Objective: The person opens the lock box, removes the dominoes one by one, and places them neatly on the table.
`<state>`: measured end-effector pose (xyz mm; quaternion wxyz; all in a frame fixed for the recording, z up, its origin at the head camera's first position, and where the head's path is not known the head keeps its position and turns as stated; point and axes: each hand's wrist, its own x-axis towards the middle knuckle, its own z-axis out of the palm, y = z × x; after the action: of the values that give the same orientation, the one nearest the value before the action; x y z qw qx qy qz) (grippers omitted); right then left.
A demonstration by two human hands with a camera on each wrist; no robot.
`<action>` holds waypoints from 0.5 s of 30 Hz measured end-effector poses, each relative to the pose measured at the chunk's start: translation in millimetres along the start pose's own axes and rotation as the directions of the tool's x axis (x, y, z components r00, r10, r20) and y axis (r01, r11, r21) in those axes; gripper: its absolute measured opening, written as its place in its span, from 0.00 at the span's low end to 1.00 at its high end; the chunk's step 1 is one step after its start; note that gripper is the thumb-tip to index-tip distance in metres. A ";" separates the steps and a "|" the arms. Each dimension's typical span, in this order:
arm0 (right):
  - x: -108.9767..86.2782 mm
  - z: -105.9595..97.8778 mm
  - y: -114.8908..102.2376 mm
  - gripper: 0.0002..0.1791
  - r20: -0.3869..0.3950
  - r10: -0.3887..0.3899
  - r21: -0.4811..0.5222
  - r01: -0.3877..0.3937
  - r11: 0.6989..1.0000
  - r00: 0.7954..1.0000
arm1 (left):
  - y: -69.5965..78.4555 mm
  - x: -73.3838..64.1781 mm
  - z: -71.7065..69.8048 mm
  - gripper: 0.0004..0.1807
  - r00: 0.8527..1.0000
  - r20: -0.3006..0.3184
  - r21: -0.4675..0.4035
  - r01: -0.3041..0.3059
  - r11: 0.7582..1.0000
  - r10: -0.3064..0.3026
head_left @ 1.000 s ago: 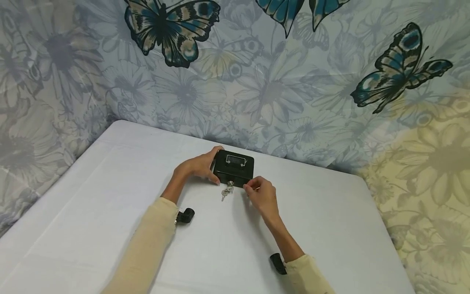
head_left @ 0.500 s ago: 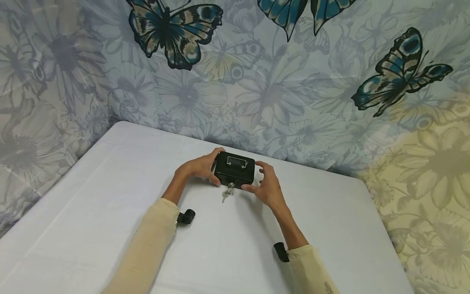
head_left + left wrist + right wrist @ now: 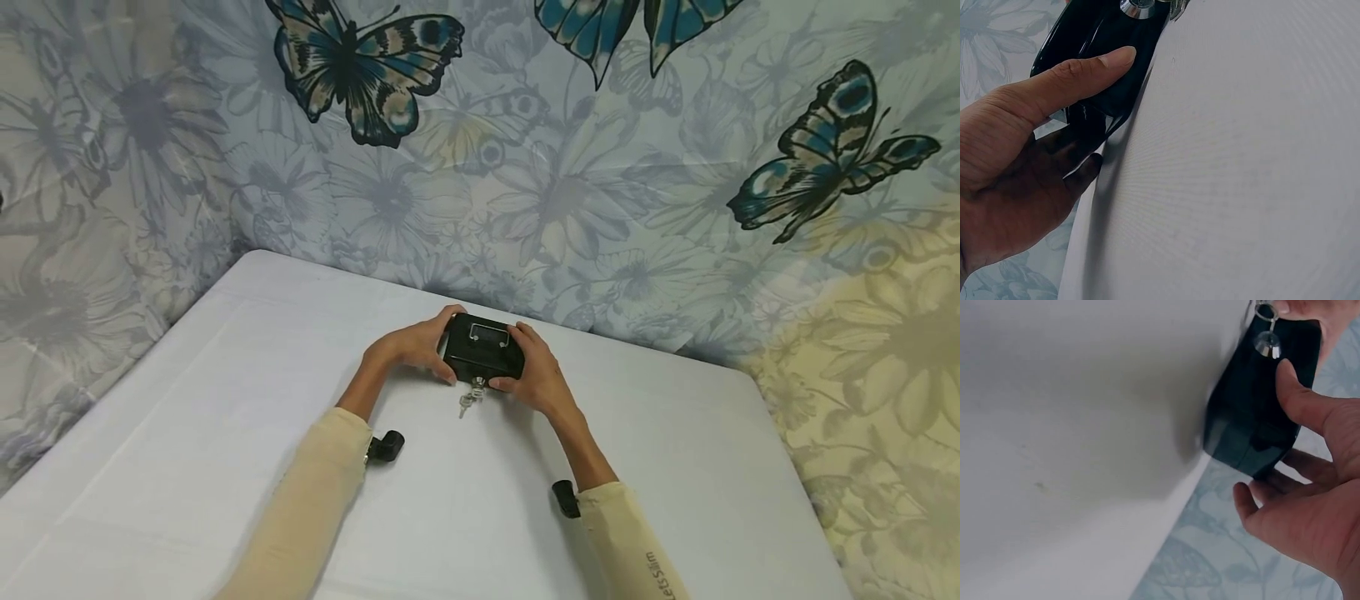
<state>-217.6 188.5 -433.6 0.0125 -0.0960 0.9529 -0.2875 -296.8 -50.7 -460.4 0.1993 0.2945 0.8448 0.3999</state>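
Left hand [image 3: 414, 343] and right hand [image 3: 542, 375] grip a glossy black box [image 3: 480, 357] by opposite ends; I judge it rigid, slick, best held there, clear of the keys [image 3: 465, 405].

Box [image 3: 483, 358] w/ smooth, glossy finish, prob. metal; keys [image 3: 466, 403] shiny metal; tabletop [image 3: 465, 508] matt; sleeves [image 3: 311, 496] matt cloth.
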 end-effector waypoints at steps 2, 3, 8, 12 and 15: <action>0.4 -1.8 0.4 0.51 -0.007 -0.012 -0.023 0.012 1.000 1.000 | 1.1 -0.3 0.4 0.64 1.000 -0.005 -0.007 0.005 1.000 -0.005; 0.8 -2.6 0.6 0.51 -0.007 -0.022 -0.036 0.022 0.999 1.000 | 1.1 -0.5 0.6 0.64 1.000 -0.006 -0.007 0.008 1.000 -0.008; 2.5 -5.6 2.4 0.50 0.006 -0.072 -0.084 0.073 0.994 0.997 | 1.9 -1.5 1.4 0.64 1.000 -0.013 -0.008 0.017 1.000 -0.018; 3.0 -7.0 4.0 0.50 0.001 -0.079 -0.102 0.079 0.992 0.997 | 2.2 -1.3 2.2 0.64 1.000 -0.012 -0.021 0.012 1.000 -0.012; 4.0 -8.9 4.0 0.50 -0.010 -0.083 -0.114 0.081 0.990 0.997 | 2.2 -1.2 2.3 0.64 1.000 -0.008 -0.029 0.014 0.999 -0.015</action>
<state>-222.9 195.9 -428.2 -0.0117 -0.1336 0.9629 -0.2341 -293.9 -49.1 -459.9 0.2028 0.2838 0.8419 0.4117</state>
